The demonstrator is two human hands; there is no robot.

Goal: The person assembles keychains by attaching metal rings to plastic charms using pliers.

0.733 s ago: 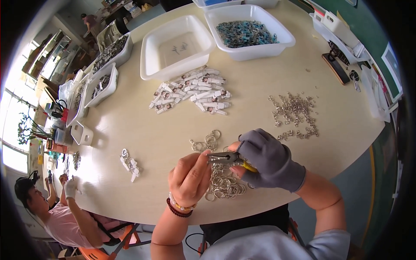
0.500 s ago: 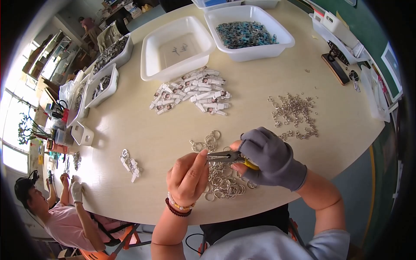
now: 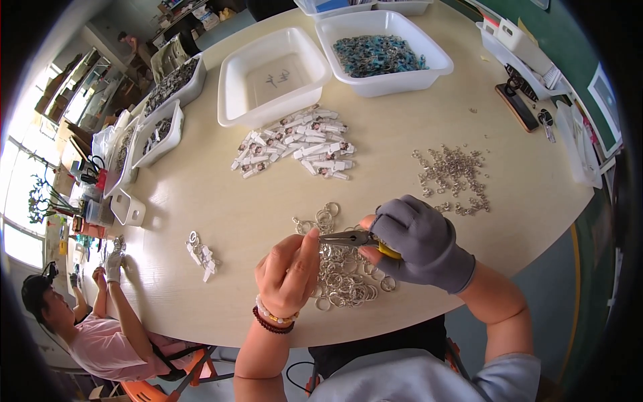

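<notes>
Grey-jawed pliers with yellow handles [image 3: 349, 238] are gripped in my right hand [image 3: 418, 241], which wears a grey fingerless glove. Their tips point left and meet the fingertips of my bare left hand [image 3: 288, 273]. Thumb and forefinger of that hand are pinched together; whatever lies between them is too small or hidden to name. Beneath both hands spreads a pile of silver split rings [image 3: 348, 285], partly covered by them. Beyond it lies a heap of white tags with small pictures [image 3: 301, 141]. Small metal links [image 3: 455, 177] are scattered to the right.
A small cluster of white tags on rings [image 3: 202, 256] lies left. An empty white tub [image 3: 271, 77] and a tub of blue-and-metal pieces [image 3: 382, 57] stand at the back. A phone-like dark object [image 3: 517, 107] and keys [image 3: 546, 124] lie far right. Another person [image 3: 100, 328] works at far left.
My hands stay nearly in place, with the pliers' jaws looking closer together than before. At far left, the other person's gloved hand has moved farther up the table.
</notes>
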